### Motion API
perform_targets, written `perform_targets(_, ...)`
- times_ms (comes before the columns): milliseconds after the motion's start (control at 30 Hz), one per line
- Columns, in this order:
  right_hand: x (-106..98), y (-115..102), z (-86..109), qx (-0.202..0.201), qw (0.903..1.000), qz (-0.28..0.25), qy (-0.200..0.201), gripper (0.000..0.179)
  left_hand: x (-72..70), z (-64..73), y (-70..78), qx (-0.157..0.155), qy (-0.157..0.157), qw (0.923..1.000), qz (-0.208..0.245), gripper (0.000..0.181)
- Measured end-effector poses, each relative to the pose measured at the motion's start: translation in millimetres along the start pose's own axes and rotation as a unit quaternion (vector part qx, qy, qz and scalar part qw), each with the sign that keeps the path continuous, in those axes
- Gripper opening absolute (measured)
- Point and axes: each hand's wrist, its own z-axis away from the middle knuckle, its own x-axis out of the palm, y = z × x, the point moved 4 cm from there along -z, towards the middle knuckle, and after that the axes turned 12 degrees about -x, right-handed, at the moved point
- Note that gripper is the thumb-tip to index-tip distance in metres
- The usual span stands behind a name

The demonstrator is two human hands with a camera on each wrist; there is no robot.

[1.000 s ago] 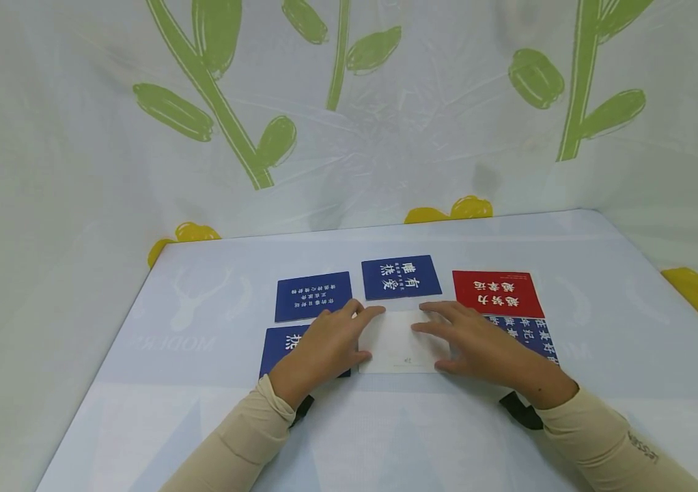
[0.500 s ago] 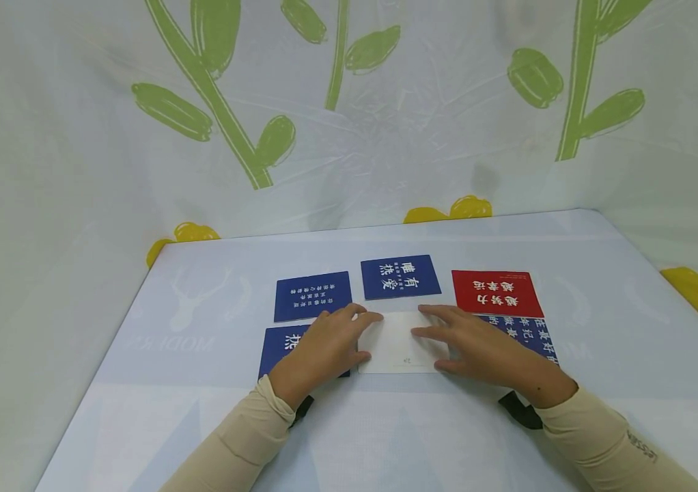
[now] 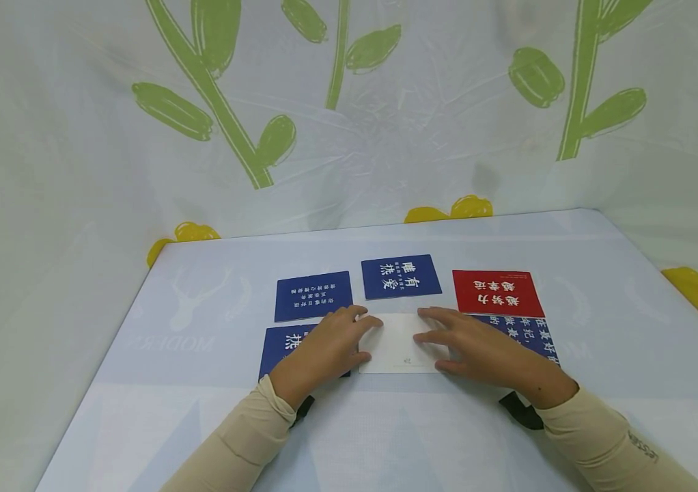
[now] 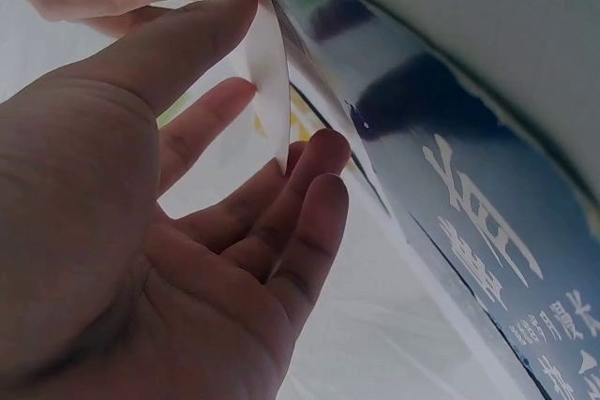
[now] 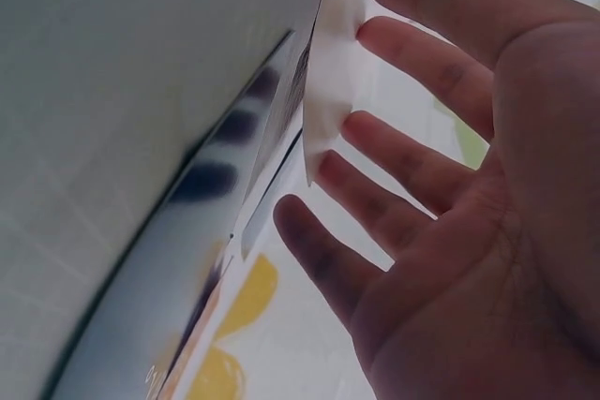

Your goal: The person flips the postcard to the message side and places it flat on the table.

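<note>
The white card [image 3: 395, 342] is right between the fingers of the left hand [image 3: 326, 346] and those of the right hand [image 3: 489, 347], its long side running from one to the other. Neither hand looks nearer. Both hands' fingers are spread apart, with some tips touching the card. It looks thin and papery. Past the fingertips lie a blue card [image 3: 369, 287] and a red card [image 3: 496, 304], both oblong.

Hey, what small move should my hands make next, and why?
Perhaps lift the left hand and right hand gently off the white card: it looks flat in the head view, both hands touch it, a blue card lies at its left and another at its right.
</note>
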Motion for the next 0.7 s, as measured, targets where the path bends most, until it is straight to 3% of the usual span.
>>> perform_targets(700, 1.8, -0.1, 3.0, 0.023, 0.9987, -0.032, -0.031, 0.054, 5.6, -0.1, -1.6, 0.001, -0.008, 0.9989, -0.047, 0.05)
